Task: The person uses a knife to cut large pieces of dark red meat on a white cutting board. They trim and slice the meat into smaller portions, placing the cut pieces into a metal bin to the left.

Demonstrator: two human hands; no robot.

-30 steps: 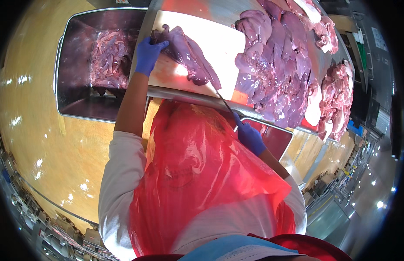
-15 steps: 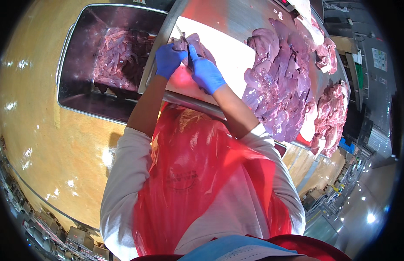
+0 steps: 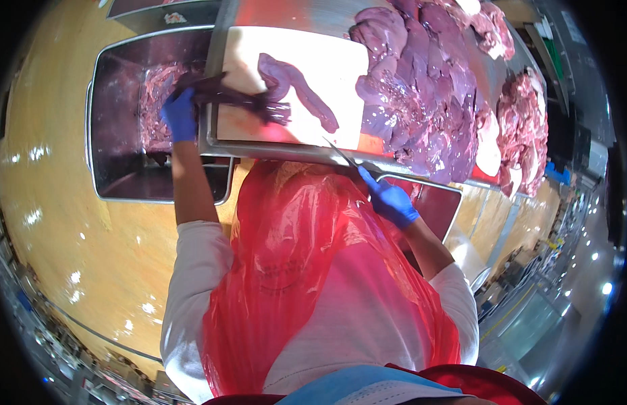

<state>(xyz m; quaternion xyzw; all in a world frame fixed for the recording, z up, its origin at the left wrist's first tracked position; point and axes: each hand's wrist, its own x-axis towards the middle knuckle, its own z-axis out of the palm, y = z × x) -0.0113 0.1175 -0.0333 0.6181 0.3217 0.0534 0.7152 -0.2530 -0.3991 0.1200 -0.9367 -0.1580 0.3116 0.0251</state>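
My left hand [image 3: 180,118], in a blue glove, grips a motion-blurred dark strip of organ meat [image 3: 225,94] over the right side of a steel bin [image 3: 114,118] holding cut pieces; the strip stretches across onto the white cutting board [image 3: 252,131]. On that board lies a purple, liver-like piece [image 3: 306,98] with a curved end. My right hand [image 3: 391,202], also gloved in blue, holds a knife [image 3: 340,151] at the board's front edge, its tip pointing up and left.
The steel worktable [image 3: 290,13] carries a large heap of purple organs [image 3: 421,94] and piles of pink meat [image 3: 519,131] at the right. A second container [image 3: 428,219] sits below the front edge. Another steel box [image 3: 151,15] is at the top left.
Both hands were together on the board with the knife. Now my left hand has swung left over the bin with a dark strip; my right hand has drawn back down-right with the knife.
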